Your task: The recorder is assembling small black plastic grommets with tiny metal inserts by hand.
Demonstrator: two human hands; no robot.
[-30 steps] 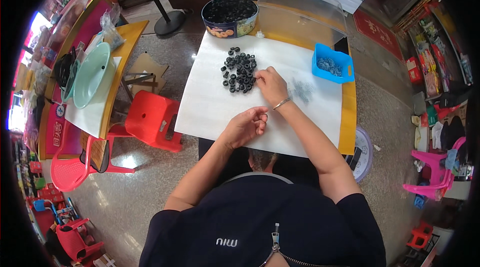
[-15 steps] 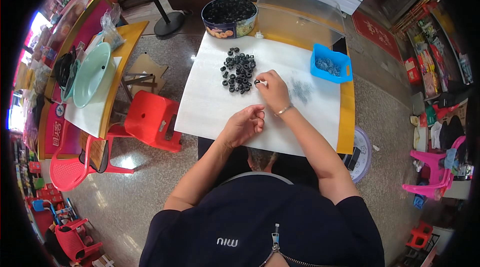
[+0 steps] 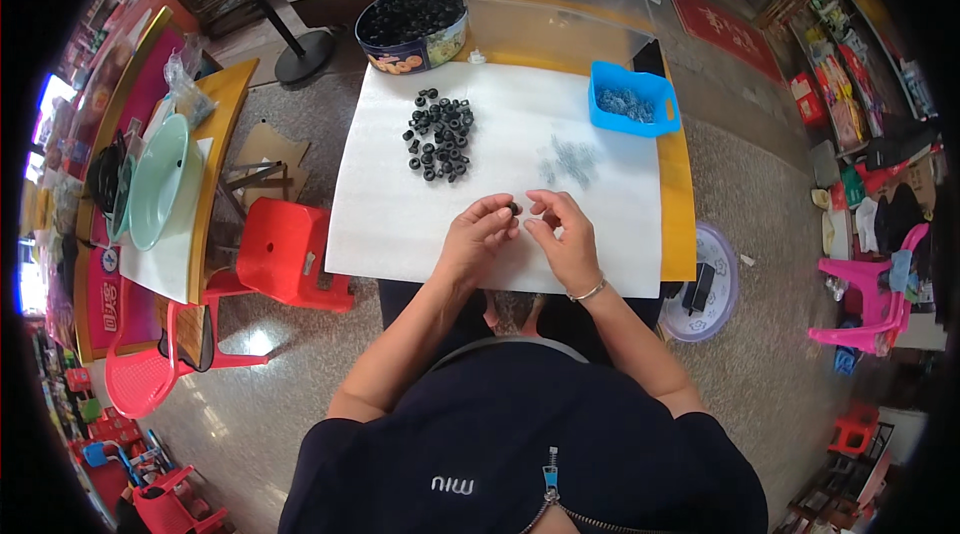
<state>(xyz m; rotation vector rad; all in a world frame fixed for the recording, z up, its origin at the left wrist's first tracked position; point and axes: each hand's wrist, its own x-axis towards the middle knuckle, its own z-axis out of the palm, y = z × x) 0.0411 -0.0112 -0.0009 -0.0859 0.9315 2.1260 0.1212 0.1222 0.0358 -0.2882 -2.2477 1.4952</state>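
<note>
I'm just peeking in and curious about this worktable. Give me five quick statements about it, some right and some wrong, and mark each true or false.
1. The left hand holds a small black piece. True.
2. The tin is empty. False: the tin is filled with dark pieces.
3. A bracelet is on the wrist of the right hand. True.
4. The blue basket stands left of the loose black pile. False: the blue basket is to its right.
5. The loose black pile lies on a white sheet. True.
</note>
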